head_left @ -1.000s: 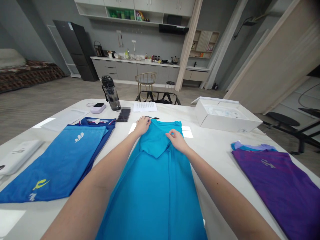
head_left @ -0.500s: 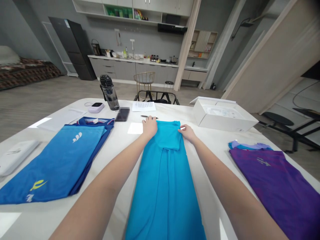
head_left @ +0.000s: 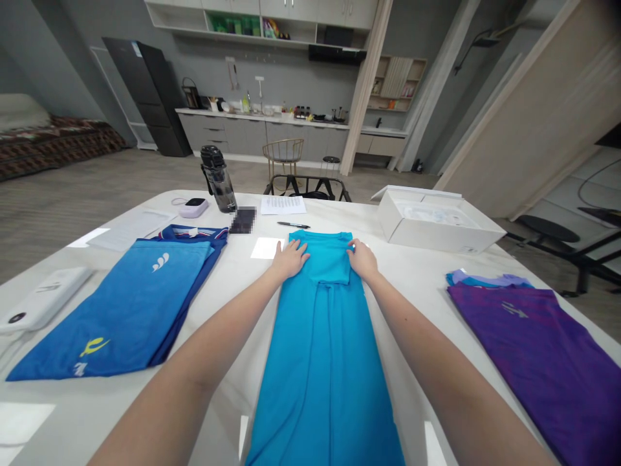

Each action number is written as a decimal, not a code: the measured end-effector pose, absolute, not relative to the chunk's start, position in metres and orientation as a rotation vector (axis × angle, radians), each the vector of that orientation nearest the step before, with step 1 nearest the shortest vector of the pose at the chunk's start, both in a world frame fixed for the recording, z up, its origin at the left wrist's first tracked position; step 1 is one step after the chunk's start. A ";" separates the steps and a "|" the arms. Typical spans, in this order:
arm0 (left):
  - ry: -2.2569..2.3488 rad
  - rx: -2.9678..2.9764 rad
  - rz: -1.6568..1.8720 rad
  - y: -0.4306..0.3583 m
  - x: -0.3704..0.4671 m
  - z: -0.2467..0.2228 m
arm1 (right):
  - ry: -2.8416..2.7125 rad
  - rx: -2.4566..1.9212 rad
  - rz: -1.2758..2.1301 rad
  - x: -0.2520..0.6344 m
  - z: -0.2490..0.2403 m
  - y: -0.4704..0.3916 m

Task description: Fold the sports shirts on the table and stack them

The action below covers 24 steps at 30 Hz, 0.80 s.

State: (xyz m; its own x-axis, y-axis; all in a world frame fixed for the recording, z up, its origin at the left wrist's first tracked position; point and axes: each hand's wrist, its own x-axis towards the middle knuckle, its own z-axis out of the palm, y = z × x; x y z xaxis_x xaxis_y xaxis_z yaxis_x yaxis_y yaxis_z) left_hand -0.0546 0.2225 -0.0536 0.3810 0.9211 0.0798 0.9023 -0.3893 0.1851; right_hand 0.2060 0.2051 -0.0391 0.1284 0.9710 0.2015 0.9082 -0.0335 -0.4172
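Note:
A turquoise T-shirt, folded into a long narrow strip, lies lengthwise before me, with a folded-over sleeve piece near its far end. My left hand rests on the far left edge of the shirt, palm down, fingers spread. At the far right edge, my right hand has its fingers curled and bunched on the fabric. Off to the left is a stack of folded blue shirts. A folded purple shirt lies to the right on top of other garments.
The white table also bears a white open box, a pen, a printed sheet, a dark bottle, a small lilac device and a white power bank. A chair stands beyond.
My left hand has slid back toward me from the far corner, its fingers spreading on the shirt and the pen uncovered. My right hand's fingers have curled closer at the right edge.

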 end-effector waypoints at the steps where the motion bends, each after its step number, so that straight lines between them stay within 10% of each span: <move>1: 1.672 2.528 0.297 0.220 -0.056 -0.053 | -1.818 -2.011 0.173 0.206 -0.042 0.203; 24: 1.203 2.718 0.334 0.048 -0.084 -0.060 | -2.361 -1.632 0.000 0.139 -0.047 0.037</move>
